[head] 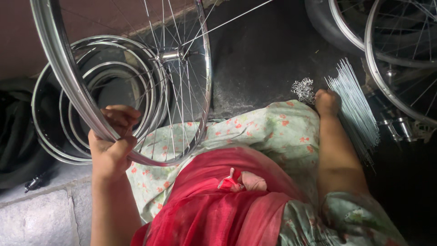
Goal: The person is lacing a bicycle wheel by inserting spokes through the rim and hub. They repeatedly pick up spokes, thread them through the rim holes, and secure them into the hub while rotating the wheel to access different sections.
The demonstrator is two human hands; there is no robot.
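Wheel rim (63, 77), stiff, light and slick, stands over your lap with your left hand (111, 146) clenched round its lower edge; hold it there. Your right hand (327, 102) reaches the thin, bendy spokes (357, 105), its grasp unclear.

No packages, labels, signs or screens anywhere in view.

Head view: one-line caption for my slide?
Left hand grips a spoked wheel rim; right hand reaches loose spokes on the floor.
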